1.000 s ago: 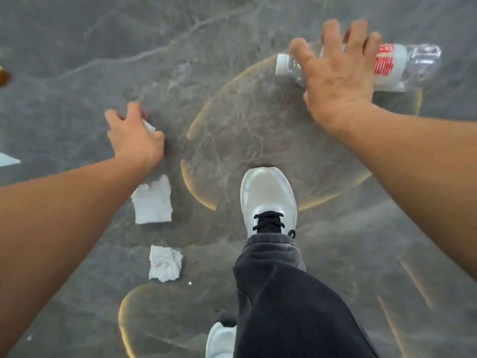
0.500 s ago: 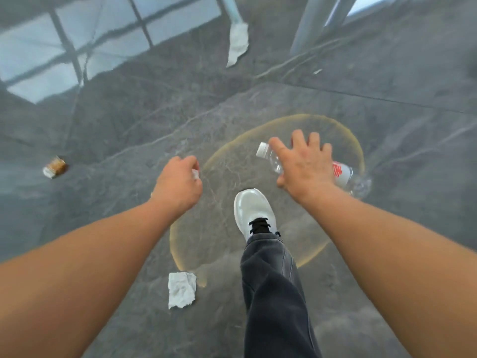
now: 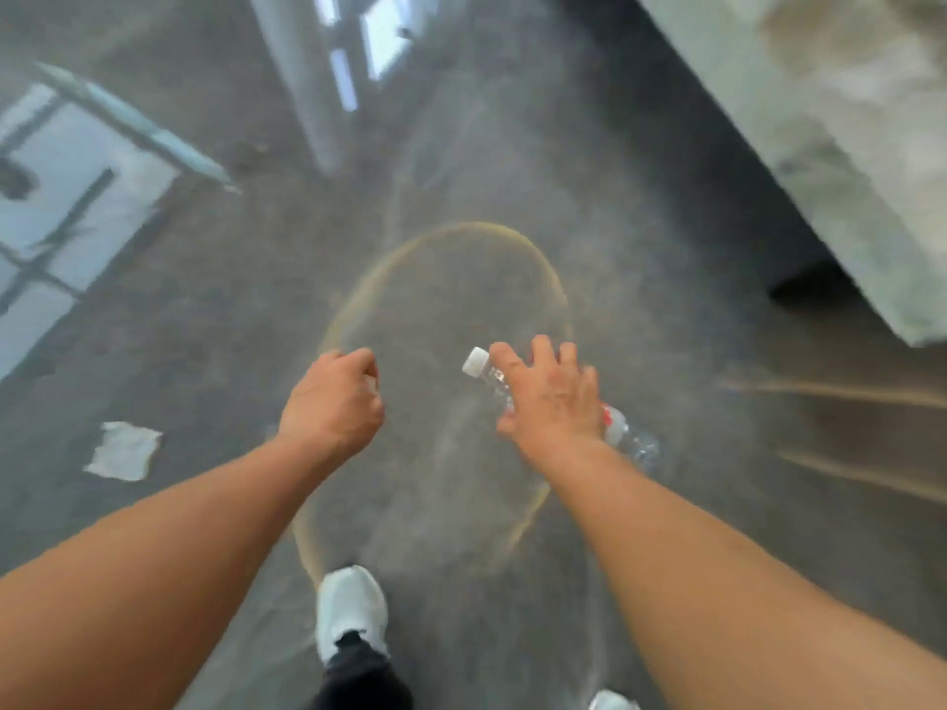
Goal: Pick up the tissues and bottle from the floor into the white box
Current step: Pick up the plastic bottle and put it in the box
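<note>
My right hand [image 3: 551, 402] grips a clear plastic bottle [image 3: 628, 438] with a white cap and a red-and-white label, held level above the floor. My left hand [image 3: 333, 402] is closed in a fist; a small bit of white tissue shows at its fingers. One crumpled white tissue [image 3: 124, 449] lies on the grey floor to the left of my left forearm. The whole view is motion-blurred. No white box is clearly visible.
The grey marble floor [image 3: 461, 197] carries a yellowish ring reflection. A large pale block with a marbled top [image 3: 830, 146] fills the upper right. Bright window reflections lie at the left. My white shoes [image 3: 351, 607] stand at the bottom.
I have risen from the floor: both hands came up, the right one lifting the bottle. The view swung upward and forward; a tissue now lies at the left.
</note>
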Tool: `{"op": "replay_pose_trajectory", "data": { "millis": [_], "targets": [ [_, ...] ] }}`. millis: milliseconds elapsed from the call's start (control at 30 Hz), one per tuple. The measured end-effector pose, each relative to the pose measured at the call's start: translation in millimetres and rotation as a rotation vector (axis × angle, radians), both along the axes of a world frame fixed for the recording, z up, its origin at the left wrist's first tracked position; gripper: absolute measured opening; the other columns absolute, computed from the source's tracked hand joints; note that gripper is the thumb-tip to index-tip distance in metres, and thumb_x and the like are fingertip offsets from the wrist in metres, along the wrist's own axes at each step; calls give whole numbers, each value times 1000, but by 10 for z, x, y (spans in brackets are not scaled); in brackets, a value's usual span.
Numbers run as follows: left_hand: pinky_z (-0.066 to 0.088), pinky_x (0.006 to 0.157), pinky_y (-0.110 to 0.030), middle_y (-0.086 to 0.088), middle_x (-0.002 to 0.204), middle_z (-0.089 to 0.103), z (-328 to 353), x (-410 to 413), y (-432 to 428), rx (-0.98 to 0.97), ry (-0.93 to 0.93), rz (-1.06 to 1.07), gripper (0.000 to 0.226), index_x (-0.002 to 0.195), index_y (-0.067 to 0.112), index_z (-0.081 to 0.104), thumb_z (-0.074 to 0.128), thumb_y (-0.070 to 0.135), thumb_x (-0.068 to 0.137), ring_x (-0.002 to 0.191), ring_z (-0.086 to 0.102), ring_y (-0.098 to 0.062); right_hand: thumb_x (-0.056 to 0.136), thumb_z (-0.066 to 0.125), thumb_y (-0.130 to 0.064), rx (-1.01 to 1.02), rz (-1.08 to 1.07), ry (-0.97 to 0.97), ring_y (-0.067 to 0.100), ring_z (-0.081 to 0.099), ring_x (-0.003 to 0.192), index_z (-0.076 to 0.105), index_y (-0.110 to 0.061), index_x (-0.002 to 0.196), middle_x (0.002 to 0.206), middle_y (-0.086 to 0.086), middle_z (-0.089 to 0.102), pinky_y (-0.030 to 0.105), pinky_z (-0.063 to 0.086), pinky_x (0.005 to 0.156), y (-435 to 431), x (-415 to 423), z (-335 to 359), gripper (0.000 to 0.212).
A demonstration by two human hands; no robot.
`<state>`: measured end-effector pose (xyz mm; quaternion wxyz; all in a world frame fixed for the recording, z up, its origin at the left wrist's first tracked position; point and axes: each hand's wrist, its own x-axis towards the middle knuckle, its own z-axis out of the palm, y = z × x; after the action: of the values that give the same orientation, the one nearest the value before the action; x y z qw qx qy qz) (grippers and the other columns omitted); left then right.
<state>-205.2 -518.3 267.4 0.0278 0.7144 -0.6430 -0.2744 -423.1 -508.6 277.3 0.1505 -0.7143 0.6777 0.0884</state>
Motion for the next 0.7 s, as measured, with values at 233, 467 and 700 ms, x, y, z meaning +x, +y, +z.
{"op": "replay_pose_trajectory", "data": {
  "millis": [233, 467, 700],
  "targets": [
    [46, 80, -36, -10, 92, 53, -401, -2923, 1670, 135, 71, -366, 19, 94, 20, 62, 61, 15, 76, 96, 57, -36, 65, 75, -35, 55, -488, -131, 31, 45, 106, 37, -37, 121, 114, 5, 44, 43, 46, 81, 2276, -2327, -325, 68],
    [43, 76, -33, -6, 85, 48, -834, -5016, 3886, 335, 180, -553, 14, 87, 20, 59, 53, 12, 77, 88, 55, -34, 67, 69, -30, 136, -724, -63, 29, 45, 101, 39, -36, 118, 107, 1, 45, 39, 47, 78, 4887, -4171, -568, 60],
    [40, 69, -30, -1, 90, 48, -934, -5635, 4956, 498, 164, -675, 19, 84, 26, 50, 53, 10, 74, 81, 50, -26, 66, 74, -25, 177, -1105, -154, 32, 47, 107, 40, -34, 119, 116, 5, 48, 38, 49, 80, 6039, -4597, -859, 64]
  ]
}}
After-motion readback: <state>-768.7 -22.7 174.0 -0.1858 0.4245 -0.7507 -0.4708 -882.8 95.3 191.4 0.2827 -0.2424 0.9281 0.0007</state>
